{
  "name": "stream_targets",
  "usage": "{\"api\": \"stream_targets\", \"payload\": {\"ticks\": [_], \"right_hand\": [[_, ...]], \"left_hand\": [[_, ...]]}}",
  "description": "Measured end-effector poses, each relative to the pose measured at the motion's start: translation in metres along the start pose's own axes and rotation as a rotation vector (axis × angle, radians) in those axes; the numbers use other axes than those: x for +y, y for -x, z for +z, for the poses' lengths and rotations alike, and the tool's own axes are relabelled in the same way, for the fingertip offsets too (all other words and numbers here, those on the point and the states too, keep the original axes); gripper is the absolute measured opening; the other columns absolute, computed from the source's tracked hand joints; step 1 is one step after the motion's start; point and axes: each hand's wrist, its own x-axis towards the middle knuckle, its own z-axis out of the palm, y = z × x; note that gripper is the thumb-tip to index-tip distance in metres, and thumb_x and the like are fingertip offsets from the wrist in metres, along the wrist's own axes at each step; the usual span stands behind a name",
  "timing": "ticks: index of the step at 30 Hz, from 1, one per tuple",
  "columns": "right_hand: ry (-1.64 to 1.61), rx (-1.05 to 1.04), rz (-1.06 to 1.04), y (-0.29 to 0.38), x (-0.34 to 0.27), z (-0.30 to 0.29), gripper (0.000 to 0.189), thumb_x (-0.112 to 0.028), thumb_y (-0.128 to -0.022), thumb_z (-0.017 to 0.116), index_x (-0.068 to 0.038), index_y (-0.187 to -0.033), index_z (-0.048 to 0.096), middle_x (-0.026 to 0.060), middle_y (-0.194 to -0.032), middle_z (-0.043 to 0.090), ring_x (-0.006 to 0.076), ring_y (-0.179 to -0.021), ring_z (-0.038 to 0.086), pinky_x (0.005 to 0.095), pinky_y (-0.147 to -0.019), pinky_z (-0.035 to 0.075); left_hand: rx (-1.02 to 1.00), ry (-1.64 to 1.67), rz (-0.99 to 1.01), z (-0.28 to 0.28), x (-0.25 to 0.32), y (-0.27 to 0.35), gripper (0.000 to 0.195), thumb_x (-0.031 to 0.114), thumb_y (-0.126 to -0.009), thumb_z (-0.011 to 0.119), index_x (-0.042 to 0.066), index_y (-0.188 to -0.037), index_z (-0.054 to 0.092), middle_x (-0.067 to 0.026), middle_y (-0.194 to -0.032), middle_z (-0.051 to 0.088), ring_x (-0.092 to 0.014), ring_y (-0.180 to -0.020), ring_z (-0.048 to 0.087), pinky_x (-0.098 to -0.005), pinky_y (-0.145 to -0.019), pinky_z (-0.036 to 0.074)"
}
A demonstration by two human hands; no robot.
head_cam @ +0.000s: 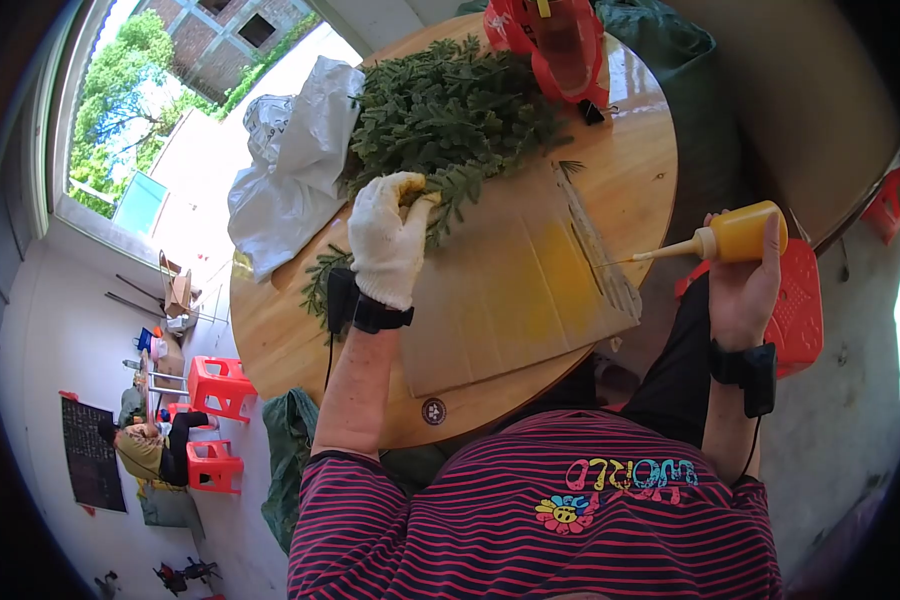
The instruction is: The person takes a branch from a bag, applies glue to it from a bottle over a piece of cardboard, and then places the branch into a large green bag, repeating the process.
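My left hand, in a white knitted glove with yellow-stained fingertips, pinches a green conifer sprig at the near edge of a heap of similar sprigs. Held in my bare right hand is a squeeze bottle of yellow liquid, tilted with its long thin nozzle pointing left over the table's right edge. Between my hands lies a flat cardboard sheet with a yellow stain. Another sprig lies left of my wrist, partly behind the wrist device.
The round wooden table holds a white plastic bag at left and a red bag with a container at the far side. A red stool stands at right. Far left, a person sits near red stools.
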Motion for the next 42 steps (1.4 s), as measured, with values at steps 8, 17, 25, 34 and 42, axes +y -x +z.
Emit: {"api": "stream_targets", "payload": {"ticks": [8, 17, 25, 34, 42], "right_hand": [[-0.005, -0.033, 0.038, -0.001, 0.002, 0.001, 0.038, -0.031, -0.092, 0.062, -0.006, -0.117, 0.048, 0.0136, -0.106, 0.055, 0.0297, -0.101, 0.056, 0.0459, -0.097, 0.046], [-0.017, -0.014, 0.007, 0.001, 0.0, 0.004, 0.038, -0.03, -0.092, 0.062, -0.006, -0.117, 0.048, 0.0132, -0.106, 0.054, 0.0296, -0.101, 0.056, 0.0469, -0.098, 0.045], [-0.021, -0.054, 0.026, -0.004, -0.007, -0.004, 0.036, -0.029, -0.092, 0.063, -0.006, -0.116, 0.048, 0.0108, -0.107, 0.053, 0.0296, -0.101, 0.056, 0.0495, -0.099, 0.045], [-0.013, -0.024, -0.071, -0.01, -0.012, -0.001, 0.036, -0.028, -0.092, 0.063, -0.005, -0.115, 0.047, 0.0117, -0.108, 0.052, 0.0311, -0.101, 0.055, 0.0514, -0.099, 0.046], [0.006, -0.06, -0.039, -0.003, -0.005, 0.007, 0.036, -0.027, -0.091, 0.063, -0.005, -0.116, 0.048, 0.0118, -0.108, 0.052, 0.0311, -0.101, 0.055, 0.0515, -0.099, 0.045]], "left_hand": [[-0.027, -0.105, 0.079, 0.004, 0.007, -0.019, 0.023, 0.006, -0.077, 0.07, 0.003, -0.099, 0.064, -0.0097, -0.088, 0.064, -0.028, -0.083, 0.062, -0.036, -0.074, 0.05], [-0.063, 0.089, -0.189, -0.006, -0.023, -0.046, 0.038, 0.003, -0.079, 0.069, 0.004, -0.116, 0.063, -0.0125, -0.095, 0.065, -0.024, -0.087, 0.064, -0.0315, -0.077, 0.051], [0.161, 0.073, 0.287, -0.008, 0.029, -0.02, 0.027, -0.002, -0.076, 0.067, 0.007, -0.102, 0.064, -0.0087, -0.094, 0.063, -0.026, -0.084, 0.063, -0.0329, -0.076, 0.051], [-0.574, -0.299, 0.41, -0.034, 0.06, 0.052, 0.026, 0.009, -0.075, 0.07, 0.014, -0.1, 0.064, -0.0059, -0.094, 0.06, -0.026, -0.082, 0.062, -0.0369, -0.069, 0.051], [-0.436, 0.042, 0.13, -0.039, 0.061, 0.05, 0.025, 0.016, -0.077, 0.07, 0.011, -0.101, 0.063, -0.008, -0.094, 0.06, -0.028, -0.085, 0.061, -0.0376, -0.071, 0.05]]}}
